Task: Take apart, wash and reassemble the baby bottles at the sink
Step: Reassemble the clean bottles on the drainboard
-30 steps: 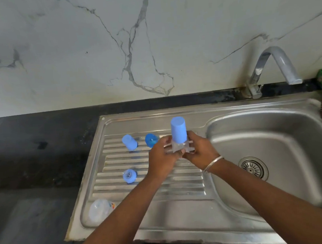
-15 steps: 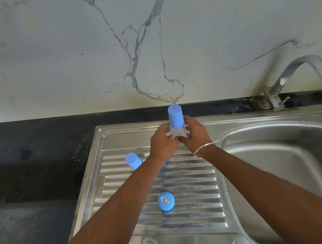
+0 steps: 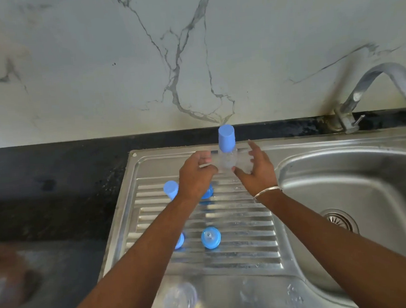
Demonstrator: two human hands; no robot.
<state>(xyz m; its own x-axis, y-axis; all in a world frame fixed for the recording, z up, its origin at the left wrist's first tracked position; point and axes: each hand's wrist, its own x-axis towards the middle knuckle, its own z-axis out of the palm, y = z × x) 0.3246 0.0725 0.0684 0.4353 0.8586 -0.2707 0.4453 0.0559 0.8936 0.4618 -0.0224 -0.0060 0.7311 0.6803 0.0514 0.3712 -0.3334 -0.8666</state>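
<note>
Left hand curled loosely, fingers bent, close beside a small clear bottle with a tall blue cap; contact with the bottle's side handle hard to judge through blur. Right hand spread wide, fingers splayed, thumb tip just at the bottle's base, gripping nothing. Thin metal bangle on the right wrist.

Bottle upright at the far edge of the steel drainboard, near the back rim, between the two hands. Body transparent and smeared by motion; outline and handles faint, level of any contents impossible to read.

Partly hidden behind the left wrist: a blue cap tilted on the ridges, and a blue piece mostly covered by the hand. Under the left forearm, another blue piece, only its edge showing. Beside it, fully visible, a blue screw ring with a pale centre, lying flat on the ridges. At the near edge, a clear rounded bottle part, blurred. Far lower left, a brown smear, unidentifiable.

Ribbed drainboard wet, with droplets near the front. Basin to the right, with drain strainer. Curved metal tap at the back right, spout cut off by the frame. Dark speckled counter around the sink; white marble-veined wall behind.
</note>
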